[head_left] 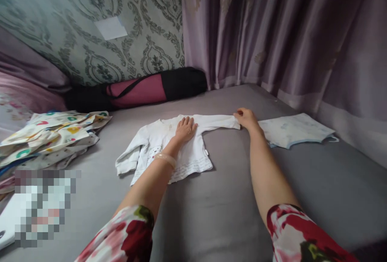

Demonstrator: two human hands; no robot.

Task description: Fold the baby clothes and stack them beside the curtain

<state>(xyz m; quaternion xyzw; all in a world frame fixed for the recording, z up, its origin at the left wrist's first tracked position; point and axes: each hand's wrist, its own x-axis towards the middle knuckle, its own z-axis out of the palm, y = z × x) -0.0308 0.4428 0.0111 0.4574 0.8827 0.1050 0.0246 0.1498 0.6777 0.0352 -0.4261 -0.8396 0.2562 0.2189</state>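
A small white long-sleeved shirt [190, 153] lies spread on the grey bed sheet [208, 213], with a printed animal figure on its front and lettering along the hem. My left hand [185, 129] rests flat on the upper chest of the shirt, fingers spread. At the far end of the sleeve stretched out to the right, my right hand [246, 119] pinches the cuff between thumb and fingers. The other sleeve is bent downward on the left.
A folded pale garment with blue edging [298, 131] lies right of my right hand. Patterned cloths [57, 137] are piled at the left, above a white object [18, 213] partly pixelated. A black and maroon long bag [139, 90] lies along the wall; purple curtains [242, 32] hang behind.
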